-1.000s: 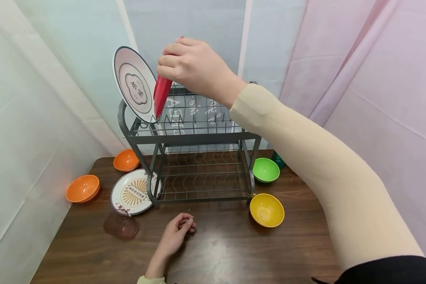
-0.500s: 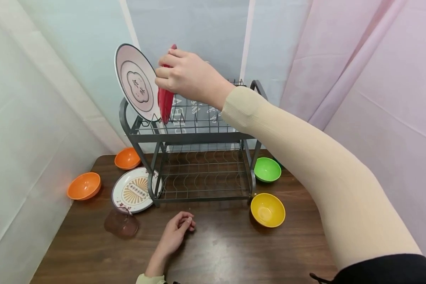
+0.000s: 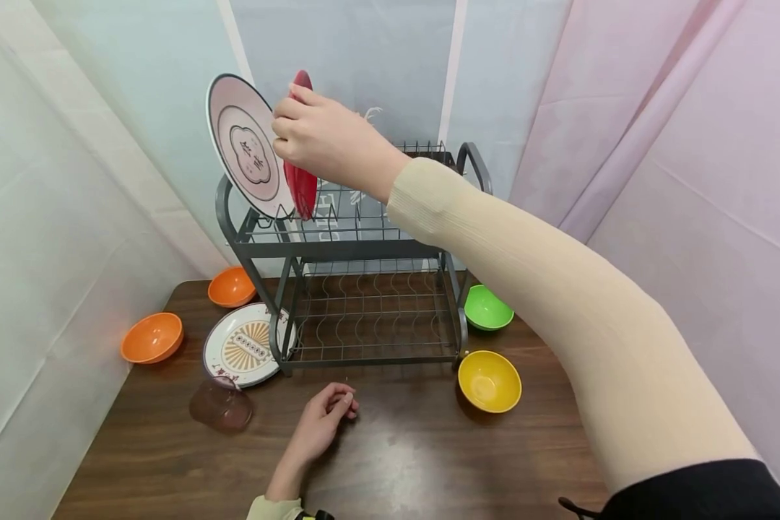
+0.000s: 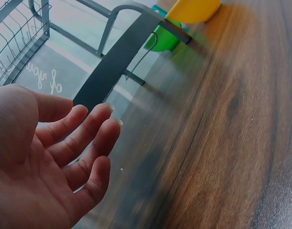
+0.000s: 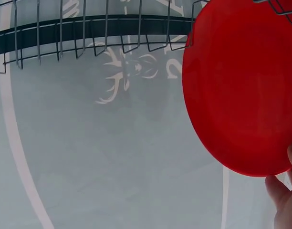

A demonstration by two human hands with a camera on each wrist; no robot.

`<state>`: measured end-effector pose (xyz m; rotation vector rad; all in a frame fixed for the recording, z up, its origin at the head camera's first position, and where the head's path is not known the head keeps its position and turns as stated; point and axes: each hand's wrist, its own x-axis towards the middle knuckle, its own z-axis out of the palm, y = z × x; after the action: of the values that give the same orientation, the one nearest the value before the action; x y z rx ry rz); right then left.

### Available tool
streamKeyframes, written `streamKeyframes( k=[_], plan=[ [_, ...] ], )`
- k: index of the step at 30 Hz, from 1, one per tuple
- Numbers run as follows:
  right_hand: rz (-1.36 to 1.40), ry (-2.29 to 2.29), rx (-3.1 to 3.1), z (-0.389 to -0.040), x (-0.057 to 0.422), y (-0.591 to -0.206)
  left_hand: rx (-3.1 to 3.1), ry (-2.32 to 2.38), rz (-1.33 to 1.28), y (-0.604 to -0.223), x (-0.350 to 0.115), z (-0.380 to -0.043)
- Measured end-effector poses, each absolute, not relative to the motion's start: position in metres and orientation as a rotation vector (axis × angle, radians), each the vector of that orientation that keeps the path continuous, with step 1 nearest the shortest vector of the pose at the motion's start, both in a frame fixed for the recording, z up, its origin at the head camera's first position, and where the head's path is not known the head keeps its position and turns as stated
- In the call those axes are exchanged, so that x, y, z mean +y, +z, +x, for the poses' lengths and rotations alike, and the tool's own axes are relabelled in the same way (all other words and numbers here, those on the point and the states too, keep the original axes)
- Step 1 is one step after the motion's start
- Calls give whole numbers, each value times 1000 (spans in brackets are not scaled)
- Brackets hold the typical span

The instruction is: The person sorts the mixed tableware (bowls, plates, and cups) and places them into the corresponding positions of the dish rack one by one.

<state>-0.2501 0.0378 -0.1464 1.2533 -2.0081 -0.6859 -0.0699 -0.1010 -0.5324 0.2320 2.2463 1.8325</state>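
A red plate (image 3: 301,193) stands on edge in the upper tier of a dark wire dish rack (image 3: 364,250). My right hand (image 3: 331,137) pinches its rim, and the right wrist view shows the plate's broad face (image 5: 241,100) with fingertips (image 5: 278,193) at the edge. Just left of it a white plate (image 3: 250,155) with a dark rim leans in the same tier; I cannot tell if the two touch. My left hand (image 3: 318,425) rests on the table before the rack, fingers loosely curled and holding nothing, as the left wrist view confirms.
Left of the rack are two orange bowls (image 3: 152,338), a patterned white plate (image 3: 247,347) lying flat, and a translucent brownish cup (image 3: 221,404) on its side. To the right sit a green bowl (image 3: 487,308) and a yellow bowl (image 3: 490,383). Curtains surround the table (image 3: 416,462).
The red plate has gone from tilted to more upright between the rack's wires, and my right hand has moved slightly left with it. My left hand has stayed put.
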Motion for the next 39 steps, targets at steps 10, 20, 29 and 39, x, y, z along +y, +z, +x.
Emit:
streamKeyframes(
  k=[10, 20, 29, 39],
  plan=[
    [1272, -590, -2030, -252, 37, -153, 2244, 1826, 214, -531, -103, -67],
    [1226, -517, -2150, -254, 37, -161, 2253, 1819, 189, -531, -103, -67],
    [1235, -461, -2213, -253, 34, -166, 2260, 1840, 190, -532, -106, -68],
    [1241, -469, -2253, -249, 31, -166, 2261, 1877, 151, -532, -109, -69]
  ],
)
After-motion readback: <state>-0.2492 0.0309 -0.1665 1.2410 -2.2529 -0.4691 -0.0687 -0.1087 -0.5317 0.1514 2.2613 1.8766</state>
